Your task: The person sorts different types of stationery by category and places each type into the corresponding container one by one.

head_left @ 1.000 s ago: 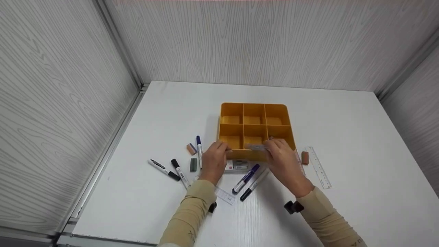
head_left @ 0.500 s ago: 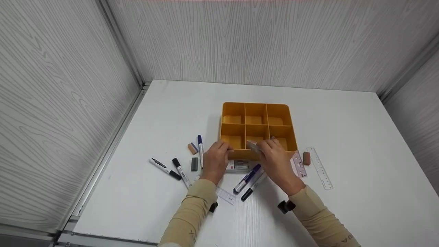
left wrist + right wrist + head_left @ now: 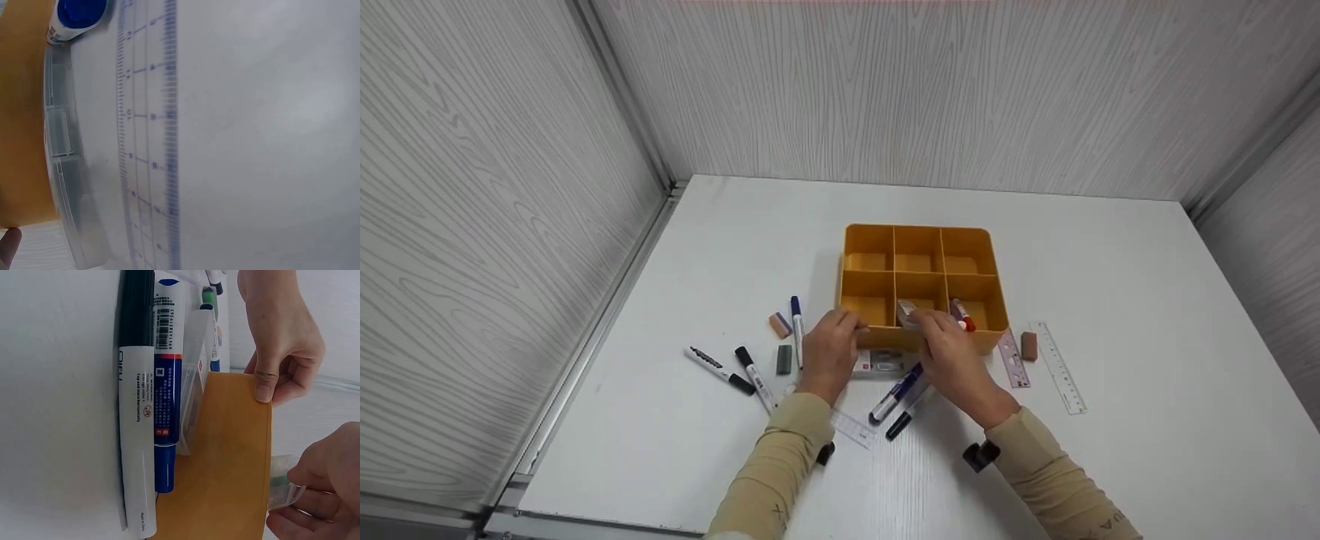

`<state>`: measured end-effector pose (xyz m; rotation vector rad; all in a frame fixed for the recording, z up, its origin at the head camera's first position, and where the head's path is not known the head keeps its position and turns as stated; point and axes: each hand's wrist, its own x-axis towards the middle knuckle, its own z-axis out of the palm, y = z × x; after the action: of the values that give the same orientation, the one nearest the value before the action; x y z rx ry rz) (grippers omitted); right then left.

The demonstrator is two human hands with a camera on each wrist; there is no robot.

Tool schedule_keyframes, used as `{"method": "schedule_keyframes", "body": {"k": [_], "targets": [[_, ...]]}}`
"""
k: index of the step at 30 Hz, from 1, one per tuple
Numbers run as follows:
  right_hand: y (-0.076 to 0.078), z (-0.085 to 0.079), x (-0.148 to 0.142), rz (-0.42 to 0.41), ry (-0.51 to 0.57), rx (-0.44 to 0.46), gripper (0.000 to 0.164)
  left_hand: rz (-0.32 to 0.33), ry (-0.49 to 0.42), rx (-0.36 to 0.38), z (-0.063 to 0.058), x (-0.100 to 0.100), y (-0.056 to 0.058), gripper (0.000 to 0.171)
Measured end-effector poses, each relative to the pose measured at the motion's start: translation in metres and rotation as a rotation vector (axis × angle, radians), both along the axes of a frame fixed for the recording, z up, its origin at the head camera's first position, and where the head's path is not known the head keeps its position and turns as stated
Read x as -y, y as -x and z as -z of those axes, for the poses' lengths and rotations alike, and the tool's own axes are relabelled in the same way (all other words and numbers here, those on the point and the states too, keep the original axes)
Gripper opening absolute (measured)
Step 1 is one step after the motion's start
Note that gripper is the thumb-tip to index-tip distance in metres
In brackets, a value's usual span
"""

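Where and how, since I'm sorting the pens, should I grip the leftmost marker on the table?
The marker is probably best pinched mid-barrel, from above, thumb and finger across its slim width: it lies flat and slanted, with nothing against its body, while its black cap sits near another marker. The left hand is nearer.

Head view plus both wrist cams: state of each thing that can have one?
Yellow box: upright, open-topped
Left hand: pinches yellow box's near wall
Small clear container: held at near middle compartment; open or closed unclear
Right hand: holds small clear container
Red-ended marker: in near right compartment
Clear case: looks closed
Dark blue marker: capped
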<state>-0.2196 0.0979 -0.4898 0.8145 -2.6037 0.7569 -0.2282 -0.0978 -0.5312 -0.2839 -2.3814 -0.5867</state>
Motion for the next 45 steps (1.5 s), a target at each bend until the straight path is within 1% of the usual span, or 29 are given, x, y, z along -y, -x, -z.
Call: {"method": "schedule_keyframes", "body": {"k": [5,9,16,19,23,26,28,32,38,41,45], "targets": [[-0.002,0.003,0.004,-0.013,-0.055,0.006,0.05,0.004,0.002,0.015,0.001,0.0,0.0,0.006],[-0.002,0.003,0.005,-0.021,-0.058,0.007,0.054,0.001,0.005,0.027,0.001,0.0,-0.001,0.006],[-0.001,0.01,0.002,-0.061,-0.043,-0.083,0.056,-0.011,0.021,0.008,0.001,0.0,-0.002,0.007],[-0.001,0.012,0.0,-0.07,-0.04,-0.103,0.055,-0.013,0.023,0.017,0.001,-0.001,-0.002,0.005],[-0.003,0.012,-0.004,-0.075,-0.034,-0.084,0.059,-0.011,0.019,0.026,0.002,-0.002,-0.003,0.005],[-0.009,0.011,-0.011,-0.064,-0.001,-0.049,0.064,0.003,0.012,0.019,0.002,-0.004,-0.003,0.006],[-0.014,0.009,-0.018,-0.055,0.04,-0.018,0.066,0.008,0.008,0.014,0.002,-0.004,-0.003,0.005],[-0.025,0.006,-0.033,-0.039,0.109,0.02,0.06,0.007,0.0,0.008,0.001,-0.003,-0.002,0.005],[-0.039,0.002,-0.056,-0.011,0.142,0.042,0.046,0.009,-0.012,0.023,0.0,-0.001,-0.002,0.005],[-0.043,0.0,-0.068,0.016,0.161,0.056,0.043,0.007,-0.006,0.017,0.0,0.0,-0.002,0.005],[-0.045,0.002,-0.088,0.082,0.18,0.064,0.037,0.001,0.007,-0.002,0.001,0.0,-0.002,0.006]]}}
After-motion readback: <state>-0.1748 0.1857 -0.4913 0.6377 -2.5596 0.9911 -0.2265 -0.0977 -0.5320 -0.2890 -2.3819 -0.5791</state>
